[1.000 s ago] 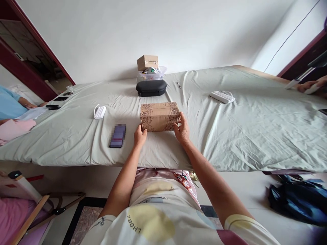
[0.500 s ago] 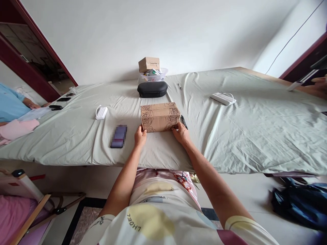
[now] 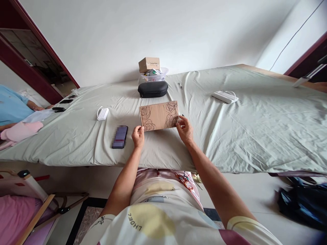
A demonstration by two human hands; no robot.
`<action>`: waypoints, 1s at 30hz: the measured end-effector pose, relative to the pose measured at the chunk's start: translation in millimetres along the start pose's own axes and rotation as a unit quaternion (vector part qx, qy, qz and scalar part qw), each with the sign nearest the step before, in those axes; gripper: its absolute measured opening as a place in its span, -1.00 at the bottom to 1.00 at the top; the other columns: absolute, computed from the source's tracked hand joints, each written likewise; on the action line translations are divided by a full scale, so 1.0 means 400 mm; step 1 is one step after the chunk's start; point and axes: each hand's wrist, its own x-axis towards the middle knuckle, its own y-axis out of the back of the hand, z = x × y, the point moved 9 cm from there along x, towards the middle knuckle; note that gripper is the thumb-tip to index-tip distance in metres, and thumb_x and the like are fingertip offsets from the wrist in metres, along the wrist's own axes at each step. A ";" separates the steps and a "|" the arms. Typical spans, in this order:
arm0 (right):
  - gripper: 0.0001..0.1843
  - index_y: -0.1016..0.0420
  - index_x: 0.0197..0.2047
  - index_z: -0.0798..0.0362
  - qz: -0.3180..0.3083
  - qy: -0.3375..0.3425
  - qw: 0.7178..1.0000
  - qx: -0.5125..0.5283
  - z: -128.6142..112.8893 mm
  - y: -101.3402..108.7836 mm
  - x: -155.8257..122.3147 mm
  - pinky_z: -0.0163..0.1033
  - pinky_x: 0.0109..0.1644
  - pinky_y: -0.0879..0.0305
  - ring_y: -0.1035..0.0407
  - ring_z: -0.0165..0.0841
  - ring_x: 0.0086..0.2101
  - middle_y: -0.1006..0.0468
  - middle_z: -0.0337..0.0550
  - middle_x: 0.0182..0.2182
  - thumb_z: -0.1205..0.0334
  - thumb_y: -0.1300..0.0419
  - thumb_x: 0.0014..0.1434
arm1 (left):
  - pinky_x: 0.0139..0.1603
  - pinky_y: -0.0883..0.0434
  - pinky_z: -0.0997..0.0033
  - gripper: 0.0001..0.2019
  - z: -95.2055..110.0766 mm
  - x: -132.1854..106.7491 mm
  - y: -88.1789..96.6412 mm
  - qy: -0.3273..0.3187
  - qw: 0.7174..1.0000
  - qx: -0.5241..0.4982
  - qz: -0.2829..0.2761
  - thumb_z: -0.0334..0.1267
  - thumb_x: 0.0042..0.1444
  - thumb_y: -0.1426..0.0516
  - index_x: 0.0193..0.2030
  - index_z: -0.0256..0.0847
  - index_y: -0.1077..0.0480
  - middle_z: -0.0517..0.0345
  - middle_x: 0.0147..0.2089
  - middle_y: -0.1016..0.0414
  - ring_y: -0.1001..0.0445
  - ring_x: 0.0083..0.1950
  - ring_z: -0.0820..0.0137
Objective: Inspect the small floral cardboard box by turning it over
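A brown cardboard box (image 3: 159, 116) with black scribbled swirls in its corners is tilted so that one broad face points at me. At its lower left corner my left hand (image 3: 138, 136) pinches the edge between thumb and fingers. My right hand (image 3: 186, 130) grips the lower right corner, thumb in front and fingers raised along the side. Behind the right fingers a black marker (image 3: 183, 115) lies mostly hidden. Left of the box, a phone (image 3: 120, 136) with a blurred screen rests on the sheet.
A black case (image 3: 152, 89) stands beyond the box, before a plastic basket (image 3: 163, 76) topped by a small carton (image 3: 149, 64). White strapped devices lie left (image 3: 103, 114) and right (image 3: 225, 97). A pen (image 3: 180, 85) lies farther back. Another person in a blue sleeve (image 3: 11, 103) is at far left.
The box has tipped toward me, from showing its top and front to showing one broad scribbled face. Both hands have risen slightly with its corners, and the marker is now more hidden.
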 end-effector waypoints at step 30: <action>-0.56 -0.54 0.30 -0.10 -0.060 0.228 0.934 -0.268 -0.200 -0.074 -0.073 0.12 0.41 -0.27 -0.38 -0.09 0.28 -0.57 -0.01 0.22 0.30 -0.09 0.45 | 0.56 -0.18 -0.17 -0.55 0.186 -0.122 -0.090 -0.363 0.904 0.224 -0.026 -0.28 0.41 -0.08 0.39 -0.11 -0.48 -0.22 0.45 -0.46 -0.36 0.53 -0.03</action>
